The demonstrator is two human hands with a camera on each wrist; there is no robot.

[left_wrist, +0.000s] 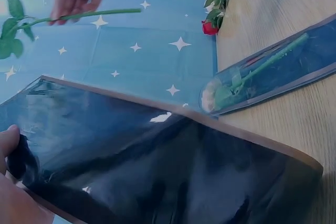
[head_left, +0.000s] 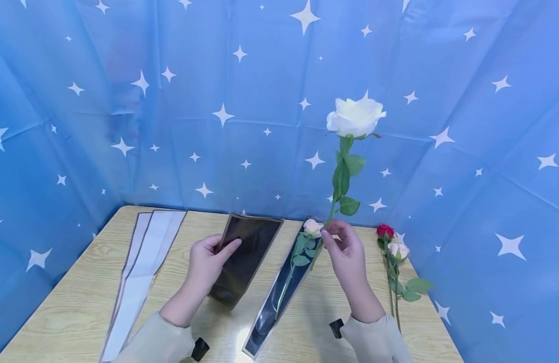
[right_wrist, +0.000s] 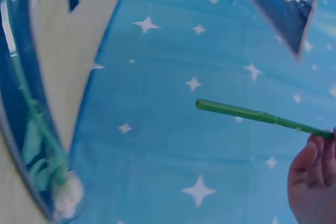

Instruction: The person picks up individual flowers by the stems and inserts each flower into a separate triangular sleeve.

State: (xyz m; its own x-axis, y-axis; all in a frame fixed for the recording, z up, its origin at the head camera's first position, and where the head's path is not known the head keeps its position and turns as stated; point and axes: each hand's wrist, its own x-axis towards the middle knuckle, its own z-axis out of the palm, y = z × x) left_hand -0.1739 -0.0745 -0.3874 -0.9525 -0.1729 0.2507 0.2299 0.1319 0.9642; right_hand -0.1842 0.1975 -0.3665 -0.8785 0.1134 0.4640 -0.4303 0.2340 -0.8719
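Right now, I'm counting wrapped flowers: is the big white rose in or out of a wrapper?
Out: the white rose is uncovered, its bare green stem pinched in the right hand.

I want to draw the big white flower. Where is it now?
In the head view, the white flower is right of centre, held up by its stem in the right hand, in front of the starry blue curtain.

Left hand (head_left: 206,264) and right hand (head_left: 348,252) (apart) in pinch grips
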